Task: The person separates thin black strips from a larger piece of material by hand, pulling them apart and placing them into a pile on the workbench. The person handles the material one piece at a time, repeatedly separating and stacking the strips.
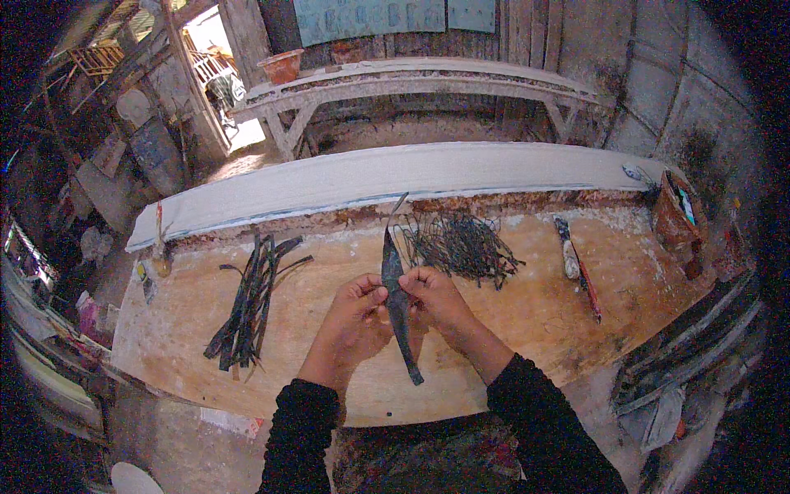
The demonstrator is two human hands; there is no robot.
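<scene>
Both my hands meet over the middle of the wooden table (321, 247), gripping one dark, flat strip (397, 306). It is wide in the middle and narrows toward a thin, bent upper end. My left hand (355, 311) pinches its left edge between thumb and fingers. On the opposite edge, my right hand (436, 303) pinches the strip too. Beyond my right hand lies a tangled pile of thin, dark strands (465, 247). A loose bundle of wider black strips (251, 309) rests on the table to the left.
A long whitish board (395, 174) runs along the table's far side. At right lie a white-and-dark tool (568, 251) and a red-handled tool (587, 284); a brown container (679, 210) stands beyond. A brush (160, 247) is at far left. Behind is a long bench (411, 81) with a pot (281, 67).
</scene>
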